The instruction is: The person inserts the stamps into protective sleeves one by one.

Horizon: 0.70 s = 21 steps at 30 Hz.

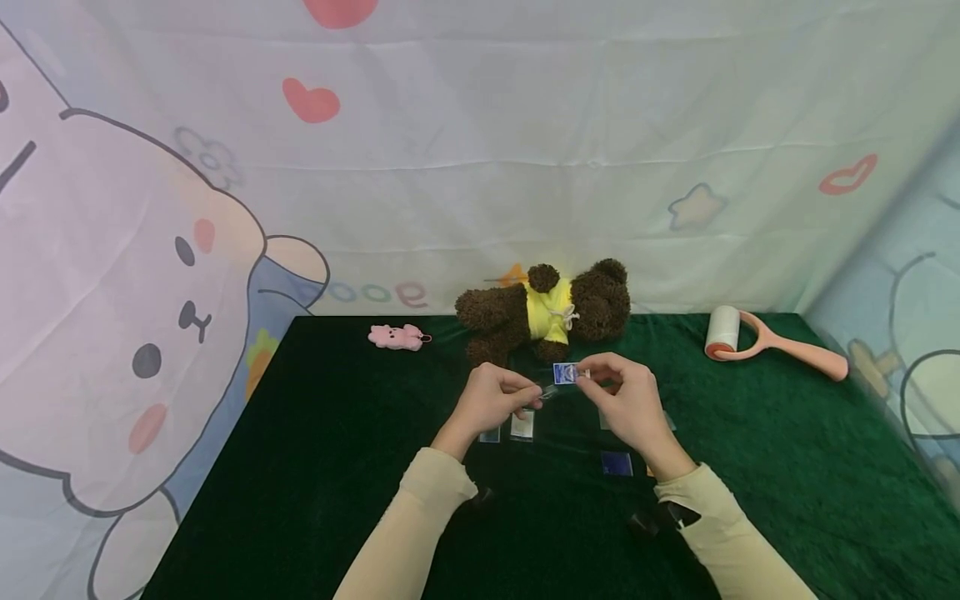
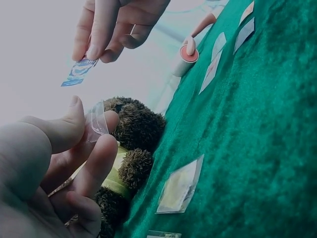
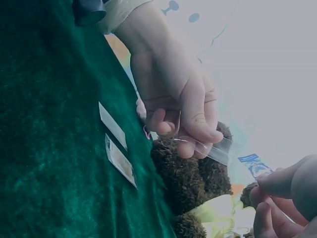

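My left hand (image 1: 491,402) pinches a small clear plastic sleeve (image 2: 97,123) between thumb and fingers, above the table. Close by on the right, my right hand (image 1: 628,402) grips a small blue-and-white card (image 1: 564,373) by one edge. A short gap separates card and sleeve in the left wrist view. Under the left hand lie a pale card in a clear sleeve (image 1: 522,425) and a second flat piece (image 1: 490,435). A dark blue card (image 1: 617,463) lies below the right hand, which with its forearm partly covers more flat pieces, one of them orange (image 1: 650,472).
Behind the hands a brown teddy bear (image 1: 603,304) in a yellow top lies on its side. A pink plush toy (image 1: 397,337) is at the back left, a lint roller (image 1: 795,346) at the back right. Green cloth (image 1: 315,483) covers the table; a printed curtain (image 1: 525,125) hangs behind.
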Tool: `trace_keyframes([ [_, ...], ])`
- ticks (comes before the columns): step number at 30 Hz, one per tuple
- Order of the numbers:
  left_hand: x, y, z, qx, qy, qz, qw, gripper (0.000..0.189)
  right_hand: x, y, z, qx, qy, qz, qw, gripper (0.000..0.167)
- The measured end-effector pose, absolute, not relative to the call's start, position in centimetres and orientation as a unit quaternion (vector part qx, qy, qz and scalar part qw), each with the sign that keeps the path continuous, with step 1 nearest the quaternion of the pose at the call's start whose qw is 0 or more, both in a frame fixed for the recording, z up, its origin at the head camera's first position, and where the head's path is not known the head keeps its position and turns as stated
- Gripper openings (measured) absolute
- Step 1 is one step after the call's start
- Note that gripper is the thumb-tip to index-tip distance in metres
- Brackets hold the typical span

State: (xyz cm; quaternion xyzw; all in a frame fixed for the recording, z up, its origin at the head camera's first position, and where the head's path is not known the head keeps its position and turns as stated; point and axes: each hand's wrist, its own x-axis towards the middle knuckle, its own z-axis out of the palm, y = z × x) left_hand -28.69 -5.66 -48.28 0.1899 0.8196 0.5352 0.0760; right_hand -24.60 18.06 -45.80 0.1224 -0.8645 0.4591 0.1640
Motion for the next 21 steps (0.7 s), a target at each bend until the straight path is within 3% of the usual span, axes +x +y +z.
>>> trace_keyframes([
  [21, -28.77, -5.86, -48.20, 0.180, 0.808, 0.554, 0.086, 0.012, -24.59, 18.00, -45.92, 0.129, -0.867, 0.450, 0.168, 0.011],
])
